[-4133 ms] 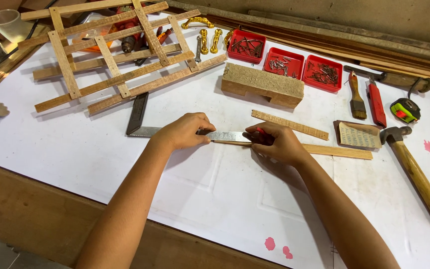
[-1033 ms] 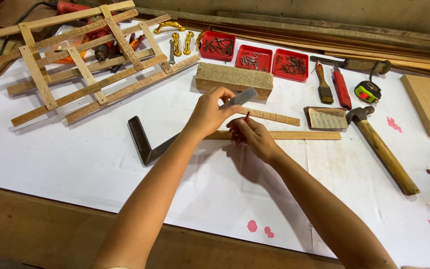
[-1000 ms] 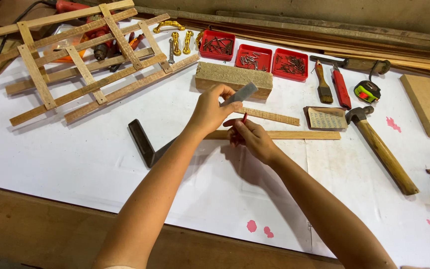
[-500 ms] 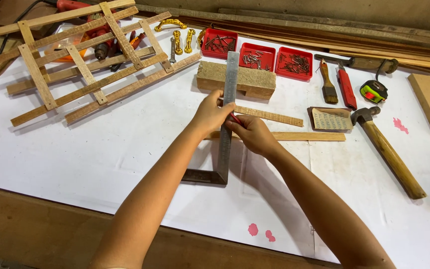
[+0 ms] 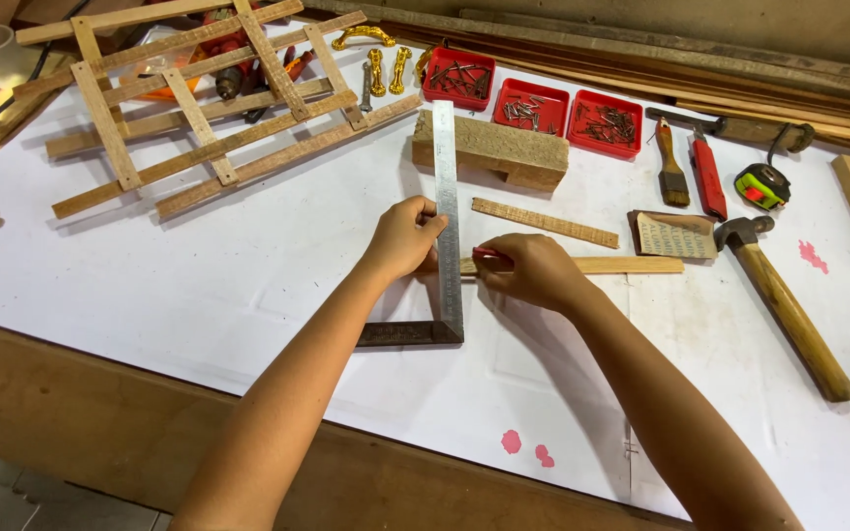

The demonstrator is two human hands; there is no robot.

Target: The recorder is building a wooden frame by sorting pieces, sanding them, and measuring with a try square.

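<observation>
Square lies w/ its blade running away from the person, across the strip, whose long axis runs left-right. Left hand presses the blade's left side, fingers together. Right hand, pinched on a pencil (red, mostly hidden), sits just right of the blade, on the strip.

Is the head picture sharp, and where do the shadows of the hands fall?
Head view: sharp, no motion blur; soft even light. The left hand and right hand cast faint shadows toward the viewer on the white table. The metal square shines slightly, without strong glare.
</observation>
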